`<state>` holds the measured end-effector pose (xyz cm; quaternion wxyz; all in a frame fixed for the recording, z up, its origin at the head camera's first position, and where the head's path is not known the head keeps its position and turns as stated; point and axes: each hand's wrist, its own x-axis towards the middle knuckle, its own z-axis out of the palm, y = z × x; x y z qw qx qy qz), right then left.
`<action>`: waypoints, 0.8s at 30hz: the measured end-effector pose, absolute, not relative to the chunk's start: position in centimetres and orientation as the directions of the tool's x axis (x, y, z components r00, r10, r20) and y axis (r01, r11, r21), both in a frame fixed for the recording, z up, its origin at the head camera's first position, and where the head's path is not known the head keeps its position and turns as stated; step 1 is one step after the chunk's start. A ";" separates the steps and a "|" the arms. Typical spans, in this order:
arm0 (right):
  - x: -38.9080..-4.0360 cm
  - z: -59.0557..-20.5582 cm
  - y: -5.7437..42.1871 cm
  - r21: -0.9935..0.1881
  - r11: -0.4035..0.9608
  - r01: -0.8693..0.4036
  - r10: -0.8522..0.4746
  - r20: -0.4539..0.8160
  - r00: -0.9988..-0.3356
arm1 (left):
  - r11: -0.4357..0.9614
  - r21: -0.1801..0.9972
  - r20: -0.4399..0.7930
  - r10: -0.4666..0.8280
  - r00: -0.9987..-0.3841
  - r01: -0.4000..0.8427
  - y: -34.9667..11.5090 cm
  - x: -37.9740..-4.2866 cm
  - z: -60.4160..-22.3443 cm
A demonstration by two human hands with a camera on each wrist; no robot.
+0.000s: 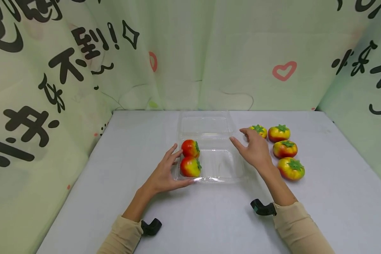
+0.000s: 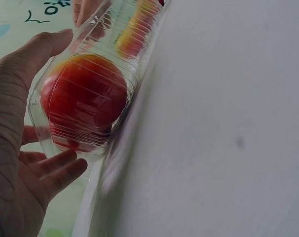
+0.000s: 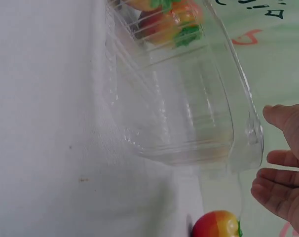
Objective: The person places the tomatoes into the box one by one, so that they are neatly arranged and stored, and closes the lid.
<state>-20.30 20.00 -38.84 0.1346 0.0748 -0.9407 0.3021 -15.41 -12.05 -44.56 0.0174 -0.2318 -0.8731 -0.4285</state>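
Observation:
A clear plastic clamshell box (image 1: pixel 220 164) stands on the table with its lid (image 1: pixel 206 125) folded back. Two red and yellow persimmons (image 1: pixel 191 167) with green leaf caps sit in its left part, one behind the other. My left hand (image 1: pixel 166 174) rests at the box's front left corner, thumb by the front rim and fingers spread along the left side. In the left wrist view, the box wall stands between that hand and the nearer persimmon (image 2: pixel 85 91). My right hand (image 1: pixel 255 150) is over the box's right edge, fingers apart and holding nothing. It partly hides one loose persimmon (image 1: pixel 259 130).
More persimmons stand in a column right of the box: a back one (image 1: pixel 279 133), a middle one (image 1: pixel 285 149) and a front one (image 1: pixel 291 168) beside my right forearm. A printed green curtain (image 1: pixel 184 70) borders the white table (image 1: pixel 130 141) at the back and sides.

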 end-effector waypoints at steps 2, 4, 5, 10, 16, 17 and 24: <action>-20.6 -38.9 20.3 -0.541 0.814 -0.212 -0.052 0.295 -0.954 | 0.525 0.743 0.226 0.388 -0.893 0.416 -12.1 -15.4 -44.7; -20.8 -38.9 20.7 -0.537 0.819 -0.202 -0.043 0.293 -0.955 | 0.525 0.744 0.225 0.386 -0.895 0.413 -12.1 -15.4 -44.8; -20.9 -38.8 20.9 -0.534 0.822 -0.196 -0.039 0.291 -0.956 | 0.527 0.744 0.224 0.384 -0.896 0.412 -12.0 -15.4 -44.8; -21.6 -38.4 21.8 -0.533 0.830 -0.165 -0.010 0.282 -0.959 | 0.528 0.745 0.218 0.385 -0.897 0.407 -12.0 -15.5 -44.7; -22.7 -38.0 23.0 -0.541 0.832 -0.124 0.019 0.251 -0.968 | 0.534 0.735 0.224 0.389 -0.894 0.417 -11.9 -15.8 -44.3; -22.9 -38.0 23.2 -0.542 0.832 -0.115 0.023 0.241 -0.970 | 0.536 0.734 0.225 0.387 -0.894 0.417 -12.0 -15.8 -44.3; -23.9 -38.3 24.0 -0.548 0.834 -0.062 0.029 0.157 -0.987 | 0.535 0.742 0.209 0.388 -0.898 0.404 -12.1 -15.6 -44.6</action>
